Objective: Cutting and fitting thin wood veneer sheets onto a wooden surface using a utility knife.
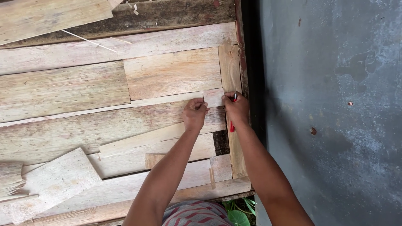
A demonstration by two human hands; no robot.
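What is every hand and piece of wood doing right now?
Left hand: closed, pinching the small wood piece's left edge.
Right hand: closed around the red tool, pressing on the small piece's right edge.
Small wood piece: lying flat between both hands.
Red tool: held in the fist, ends sticking out.
Wood sheets: lying flat, overlapping.
Vertical strip: flat along the right edge.
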